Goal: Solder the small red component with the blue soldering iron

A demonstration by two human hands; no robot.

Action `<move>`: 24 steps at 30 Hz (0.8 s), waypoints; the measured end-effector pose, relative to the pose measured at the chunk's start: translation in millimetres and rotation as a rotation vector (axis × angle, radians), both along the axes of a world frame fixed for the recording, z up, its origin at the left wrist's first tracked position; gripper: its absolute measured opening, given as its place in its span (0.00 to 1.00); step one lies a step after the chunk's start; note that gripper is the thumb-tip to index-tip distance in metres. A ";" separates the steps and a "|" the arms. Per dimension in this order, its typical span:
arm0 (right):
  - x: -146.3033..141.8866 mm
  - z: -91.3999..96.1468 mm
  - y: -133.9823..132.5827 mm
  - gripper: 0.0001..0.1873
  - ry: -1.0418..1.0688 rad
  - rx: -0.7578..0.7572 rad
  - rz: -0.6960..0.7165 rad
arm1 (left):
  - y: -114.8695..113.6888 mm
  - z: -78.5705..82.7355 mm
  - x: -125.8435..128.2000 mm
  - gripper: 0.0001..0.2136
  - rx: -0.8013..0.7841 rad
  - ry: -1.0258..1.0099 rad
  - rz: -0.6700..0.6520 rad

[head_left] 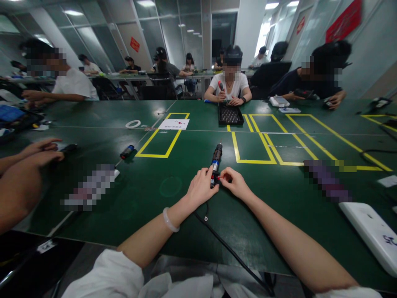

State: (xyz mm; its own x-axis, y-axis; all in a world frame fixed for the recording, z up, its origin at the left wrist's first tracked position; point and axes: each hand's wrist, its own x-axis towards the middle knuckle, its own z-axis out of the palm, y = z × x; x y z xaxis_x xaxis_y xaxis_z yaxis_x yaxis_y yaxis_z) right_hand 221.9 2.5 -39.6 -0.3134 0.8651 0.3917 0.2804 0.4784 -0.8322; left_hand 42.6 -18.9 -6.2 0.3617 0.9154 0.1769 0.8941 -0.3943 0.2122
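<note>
On the green table lies a slim motor-driven tool (216,156) with its inner parts exposed, its black nose and thin metal tip pointing away from me. Its middle is a blue and silver motor section. My left hand (202,185) wraps over the rear part and holds it down against the table. My right hand (235,182) is closed in a pinch at the tool's right side, on a small red part (218,177), perhaps a wire; the fingers partly hide it. A black cable (228,247) runs from under my left hand to the table's near edge. Beside it lies a small ring terminal (206,218).
A similar blue and black motor (127,152) lies to the left, near a co-worker's hands (41,153). Phones lie left and right; a white power bank (370,236) is at right. Yellow tape rectangles (254,161) mark the table. Opposite, a person works over a black tray (231,115).
</note>
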 end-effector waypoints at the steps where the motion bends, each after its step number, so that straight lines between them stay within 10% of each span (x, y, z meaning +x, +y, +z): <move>1: 0.5 0.2 -0.1 0.02 -0.027 0.020 0.009 | 0.0 -0.1 -0.2 0.32 0.000 -0.002 -0.004; 24: 0.2 8.5 -7.1 0.08 -0.170 0.100 0.006 | 3.4 4.9 1.3 0.29 0.008 0.043 0.041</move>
State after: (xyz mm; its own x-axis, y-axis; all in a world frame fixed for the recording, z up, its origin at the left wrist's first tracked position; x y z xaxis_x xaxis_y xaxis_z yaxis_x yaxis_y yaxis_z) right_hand 222.1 -4.6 -31.1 -0.3878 0.8222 0.4167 0.4097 0.5587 -0.7212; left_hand 43.9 -15.5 -1.3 0.3311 0.9282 0.1699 0.9178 -0.3586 0.1703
